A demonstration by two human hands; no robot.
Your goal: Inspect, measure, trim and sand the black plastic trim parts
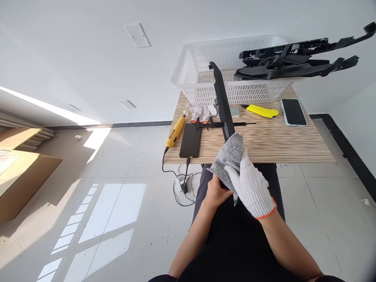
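A long black plastic trim piece (223,103) slants up from my lap across the table's front edge, its hooked tip in front of the white basket. My bare left hand (216,191) is closed around its lower end, partly hidden by a grey cloth (230,154). Wearing a white knit glove with an orange cuff, my right hand (249,182) presses the cloth around the trim piece. Behind the piece lies a black caliper (205,125), with another white glove (202,112) just beyond it.
More black trim pieces (293,70) stick out of the white plastic basket (188,87) at the table's back. On the wooden table (282,141) lie a yellow rotary tool (176,132), a black phone-like device (190,141) on a cable, a yellow utility knife (262,111) and a phone (293,112).
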